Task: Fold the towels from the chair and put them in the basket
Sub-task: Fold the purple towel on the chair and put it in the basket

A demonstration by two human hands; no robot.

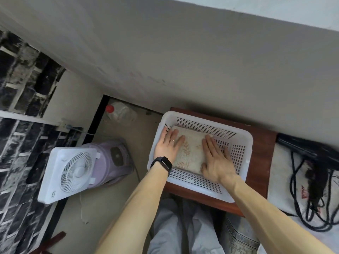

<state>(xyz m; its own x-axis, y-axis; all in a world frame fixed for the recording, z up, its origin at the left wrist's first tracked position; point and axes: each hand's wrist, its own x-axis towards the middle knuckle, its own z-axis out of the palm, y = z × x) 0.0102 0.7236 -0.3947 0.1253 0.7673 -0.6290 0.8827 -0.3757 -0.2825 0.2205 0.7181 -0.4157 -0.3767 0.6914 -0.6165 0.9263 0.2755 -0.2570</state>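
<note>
Now the folded towel (190, 151), cream with a leaf pattern, lies flat on the floor of the white perforated basket (192, 114), which stands on a small brown table (262, 149). The towel sits toward the basket's 9 o'clock side, and bare perforated floor shows on the 3 o'clock side. Its longer side seems to run roughly from 12 to 6 o'clock, tilted a little, though the hands cover part of both edges.

Both hands are spread flat on it with straight fingers, pressing rather than gripping. The left hand (167, 145), with a ring (172, 140) and a dark watch (163, 164), covers the towel's 9 o'clock edge, its outer fingers close against the basket wall. The right hand (216, 158) covers the 3 o'clock edge, fingertips pointing to 11 o'clock. The towel lies directly beneath and between the two palms, so neither hand is nearer.

This towel looks delivered. The next move is probably to lift both hands straight up so the fold does not drag open. The chair is not clearly in view, so I cannot tell which hand is nearer the remaining towels.

On the floor at 9 o'clock stand a white fan (73, 167) and, beyond it, a red-capped bottle (121, 112); black cables (311, 189) lie at 3 o'clock
</note>
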